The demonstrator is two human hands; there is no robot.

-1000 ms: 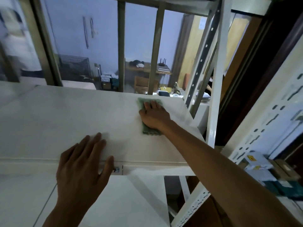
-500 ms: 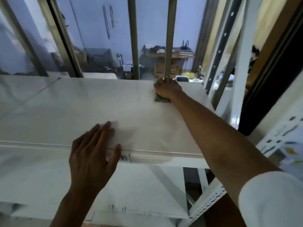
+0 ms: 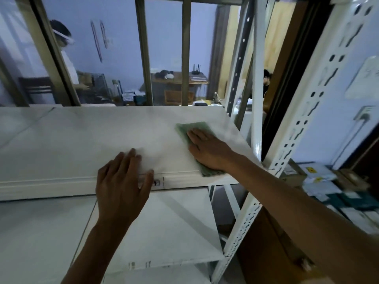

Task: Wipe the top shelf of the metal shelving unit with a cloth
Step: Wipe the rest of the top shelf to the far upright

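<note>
Room: dim indoor space; behind the shelving unit a window with vertical bars [image 3: 185, 52] gives onto a blue-walled room with a desk and clutter.
Head view, shelving: white metal unit with a perforated upright [image 3: 313, 111] at the right and a lower shelf [image 3: 168, 228] visible beneath the top one.
Top shelf [image 3: 71, 144]: broad pale panel running left out of frame; nothing stands on it apart from the cloth and the two hands.
Cloth [image 3: 192, 128]: green, flat on the top shelf near its right end, reaching from mid-depth to the front lip, where one corner slightly overhangs.
Right hand [image 3: 209, 150]: laid flat on the cloth, fingers extended and together, pressing down rather than gripping; nothing is closed in the hand.
Left hand [image 3: 123, 181]: empty, fingers spread, palm braced over the front edge of the top shelf, just left of the cloth and apart from it.
Progress: judged mid-wipe. The cloth sits in the right-hand section, so that patch is likely being covered now; no visible streaks or dust lines show which areas are finished.
Left to do: probably the long stretch of shelf to the left and the far back edge, though the lighting makes cleanliness impossible to judge.
Boxes [image 3: 320, 177]: stacked at lower right, outside the work.
</note>
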